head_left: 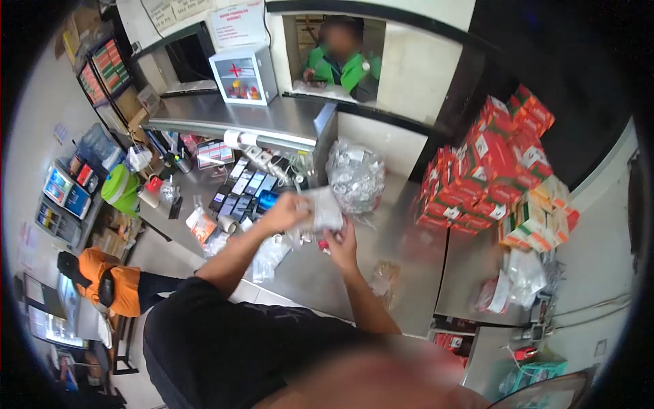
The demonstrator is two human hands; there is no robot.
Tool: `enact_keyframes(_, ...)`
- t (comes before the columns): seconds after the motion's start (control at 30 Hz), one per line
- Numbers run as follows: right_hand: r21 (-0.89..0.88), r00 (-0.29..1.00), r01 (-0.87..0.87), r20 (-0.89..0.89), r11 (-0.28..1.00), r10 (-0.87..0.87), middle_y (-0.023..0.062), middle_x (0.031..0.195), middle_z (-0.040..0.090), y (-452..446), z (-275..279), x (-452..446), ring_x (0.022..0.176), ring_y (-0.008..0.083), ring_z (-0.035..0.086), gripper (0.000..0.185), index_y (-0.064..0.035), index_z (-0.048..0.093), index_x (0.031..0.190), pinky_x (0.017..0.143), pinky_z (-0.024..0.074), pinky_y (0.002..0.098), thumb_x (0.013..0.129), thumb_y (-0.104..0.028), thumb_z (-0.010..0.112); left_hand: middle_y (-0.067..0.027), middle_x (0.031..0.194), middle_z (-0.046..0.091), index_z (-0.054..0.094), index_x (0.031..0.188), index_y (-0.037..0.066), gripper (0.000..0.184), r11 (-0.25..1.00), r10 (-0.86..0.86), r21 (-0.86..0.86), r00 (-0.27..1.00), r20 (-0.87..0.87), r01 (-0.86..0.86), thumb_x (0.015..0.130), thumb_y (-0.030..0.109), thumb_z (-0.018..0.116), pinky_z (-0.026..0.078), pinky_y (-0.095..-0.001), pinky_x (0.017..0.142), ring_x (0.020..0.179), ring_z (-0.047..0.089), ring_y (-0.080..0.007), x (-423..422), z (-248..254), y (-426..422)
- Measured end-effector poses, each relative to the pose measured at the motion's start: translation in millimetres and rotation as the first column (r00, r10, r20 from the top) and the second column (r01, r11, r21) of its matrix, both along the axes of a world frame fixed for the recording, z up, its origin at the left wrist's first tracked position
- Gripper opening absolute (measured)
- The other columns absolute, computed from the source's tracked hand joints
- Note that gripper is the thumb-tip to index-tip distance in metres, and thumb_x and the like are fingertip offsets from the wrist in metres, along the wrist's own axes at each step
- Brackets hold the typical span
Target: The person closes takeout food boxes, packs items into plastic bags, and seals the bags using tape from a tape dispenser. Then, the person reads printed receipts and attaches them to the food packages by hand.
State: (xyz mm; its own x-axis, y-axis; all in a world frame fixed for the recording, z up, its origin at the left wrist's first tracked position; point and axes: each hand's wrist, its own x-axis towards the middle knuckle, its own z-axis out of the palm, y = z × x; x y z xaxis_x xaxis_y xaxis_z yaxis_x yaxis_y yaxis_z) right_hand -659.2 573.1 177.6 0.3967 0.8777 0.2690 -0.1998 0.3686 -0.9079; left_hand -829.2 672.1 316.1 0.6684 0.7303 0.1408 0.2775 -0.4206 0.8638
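Left hand [285, 213] and right hand [342, 248], both mine, pinch thin white packet [325, 208] at left side and lower edge, above steel counter [412, 262]. I judge uneven pull could tear packet; loose fingertip grip could drop it.

Smooth, glossy metal is seen on the worktop [409, 262] below the right hand [340, 244]; crinkled, shiny clear plastic is seen in the bag [355, 176] beyond it.

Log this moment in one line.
left hand: gripping thin whitish packet | right hand: same packet | underneath: shiny metal counter | right: stacked red-green boxes
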Motion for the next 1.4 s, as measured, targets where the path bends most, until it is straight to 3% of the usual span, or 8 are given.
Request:
enact_keyframes(0.43,-0.054,0.931,0.342,0.155,0.938,-0.331,0.0222,0.154,0.039,343,103,-32,0.142,0.0313,0.037,0.084,0.005,0.025,0.155,0.118,0.0281,0.0428,0.096,-0.033,0.071,-0.0066,0.062,0.06,0.067,0.071,0.001,0.026,0.994,-0.02,0.106,0.866,0.499,-0.039,0.079,0.025,0.061,0.043,-0.0384,0.058,0.062,0.054,-0.0155,22,68,354)
enact_keyframes(0.5,-0.106,0.951,0.306,-0.018,0.946,-0.309,0.0034,0.088,0.056,368,93,-44,0.049,0.0095,0.043,0.038,-0.0166,0.045,0.124,0.038,0.0338,0.0244,0.093,-0.011,0.066,-0.0184,0.079,0.073,0.075,0.08,0.002,0.033,0.968,0.071,0.186,0.89,0.451,-0.171,0.079,0.033,0.066,0.052,-0.0441,0.066,0.068,0.068,-0.0269,21,59,365)
enact_keyframes(0.73,-0.439,0.912,0.409,0.157,0.8,-0.38,0.0066,0.11,0.059,372,89,-61,0.074,0.0197,0.061,0.046,-0.026,0.038,0.14,0.056,0.0497,0.0352,0.098,-0.015,0.053,-0.018,0.089,0.073,0.075,0.099,0.005,0.048,0.949,0.108,0.277,0.982,0.154,-0.148,0.076,0.047,0.071,0.055,-0.0504,0.077,0.086,0.071,-0.0387,-3,41,383)
enact_keyframes(0.8,-0.27,0.877,0.477,0.213,0.837,-0.431,0.0058,0.094,0.063,351,75,-54,0.07,0.0189,0.058,0.036,-0.0128,0.046,0.132,0.059,0.0485,0.0344,0.1,-0.022,0.061,-0.016,0.097,0.07,0.071,0.105,0.006,0.049,0.512,0.378,0.397,0.615,0.693,-0.762,0.075,0.045,0.074,0.054,-0.0491,0.082,0.092,0.068,-0.0377,-60,29,345)
enact_keyframes(0.9,-0.248,0.682,0.536,0.691,0.807,-0.241,0.0065,0.092,0.065,283,70,-104,0.073,0.0162,0.059,0.033,-0.0069,0.053,0.127,0.06,0.0467,0.0303,0.096,-0.013,0.064,-0.0103,0.101,0.067,0.071,0.105,0.01,0.053,0.643,0.363,0.19,0.514,0.777,-0.742,0.065,0.042,0.083,0.049,-0.0478,0.087,0.096,0.064,-0.0329,-149,-58,334)
enact_keyframes(0.97,0.053,0.004,0.304,0.998,0.951,-0.057,0.0064,0.085,0.066,225,37,-109,0.066,0.0159,0.058,0.019,-0.004,0.066,0.109,0.062,0.0474,0.0305,0.091,-0.008,0.068,-0.0165,0.106,0.068,0.069,0.105,0.003,0.053,0.459,0.784,-0.019,0.395,0.48,-0.888,0.073,0.043,0.082,0.052,-0.0475,0.081,0.093,0.066,-0.0365,-229,-143,337)
enact_keyframes(1.13,-0.825,0.81,0.551,0.565,0.127,0.153,0.0094,0.09,0.069,-11,-91,-108,0.087,0.0212,0.062,0.034,0.0025,0.071,0.1,0.081,0.0505,0.0362,0.099,-0.031,0.065,-0.0265,0.095,0.072,0.031,0.153,-0.003,0.094,0.433,0.562,-0.052,0.315,-0.765,-0.9,0.09,0.06,0.061,0.057,-0.0483,0.081,0.097,0.07,-0.0429,-347,-311,317)
enact_keyframes(1.4,-0.863,0.822,0.478,0.375,-0.163,0.428,0.0186,0.097,0.071,-151,-49,-135,0.094,0.0264,0.066,0.039,0.003,0.07,0.108,0.085,0.0504,0.0419,0.099,-0.034,0.061,-0.023,0.099,0.073,0.025,0.157,0.001,0.099,0.446,0.447,-0.035,0.257,-0.857,-0.894,0.091,0.069,0.051,0.058,-0.0496,0.078,0.093,0.073,-0.0399,-353,-335,328)
